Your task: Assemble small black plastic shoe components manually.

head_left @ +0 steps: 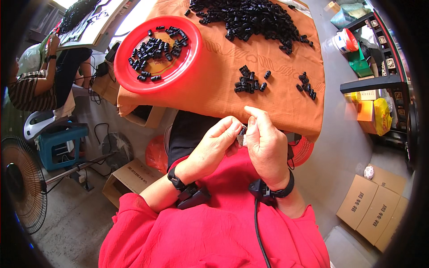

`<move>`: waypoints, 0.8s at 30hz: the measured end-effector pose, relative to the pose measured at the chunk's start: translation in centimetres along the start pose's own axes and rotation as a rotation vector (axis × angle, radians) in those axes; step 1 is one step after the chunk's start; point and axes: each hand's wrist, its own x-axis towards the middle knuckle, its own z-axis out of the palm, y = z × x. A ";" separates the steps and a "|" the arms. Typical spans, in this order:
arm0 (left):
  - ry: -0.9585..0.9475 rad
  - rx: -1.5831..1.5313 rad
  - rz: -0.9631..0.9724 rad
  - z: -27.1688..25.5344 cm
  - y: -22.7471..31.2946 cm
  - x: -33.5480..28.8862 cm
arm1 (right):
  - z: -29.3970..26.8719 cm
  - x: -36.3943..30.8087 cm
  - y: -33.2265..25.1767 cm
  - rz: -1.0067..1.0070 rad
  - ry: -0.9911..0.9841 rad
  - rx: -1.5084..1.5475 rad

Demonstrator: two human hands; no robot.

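Note:
My left hand is closed in a pinch on a small black part, just off the table's near edge and over my lap. Close against it, my right hand is curled with its thumb at the part and its forefinger stretched out toward the table. A small pale piece shows between the two hands; the fingers hide what it is. Nearest on the orange tablecloth lies a small cluster of black cylindrical parts. Several more black parts lie to its right.
A red plastic basin holding black parts stands at the table's left. A large heap of black parts covers the far side. At left are a standing fan, a blue stool and a seated person. Cardboard boxes lie at right.

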 end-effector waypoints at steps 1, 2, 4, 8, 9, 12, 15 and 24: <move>0.004 0.011 0.000 0.0 0.0 0.0 | 0.0 0.0 0.1 0.003 -0.004 -0.002; 0.004 0.011 0.000 0.0 0.0 0.0 | 0.0 0.0 0.2 0.007 -0.009 -0.005; 0.004 -0.012 -0.002 0.1 0.0 0.0 | 0.1 -0.2 0.3 -0.002 -0.009 -0.018; 0.012 -0.004 0.005 0.1 -0.1 0.0 | 0.0 -0.2 0.4 0.012 -0.035 -0.011; 0.004 -0.002 0.004 0.0 -0.1 0.0 | 0.0 -0.2 0.4 0.013 -0.034 -0.011; -0.005 -0.014 0.002 0.0 -0.2 0.0 | 0.1 -0.2 0.5 0.028 -0.047 0.019; -0.006 -0.029 0.002 0.1 -0.1 0.0 | 0.2 -0.1 0.3 0.029 -0.008 0.024; 0.016 -0.002 0.037 0.3 -0.3 0.1 | 0.1 0.0 0.2 0.009 -0.011 -0.021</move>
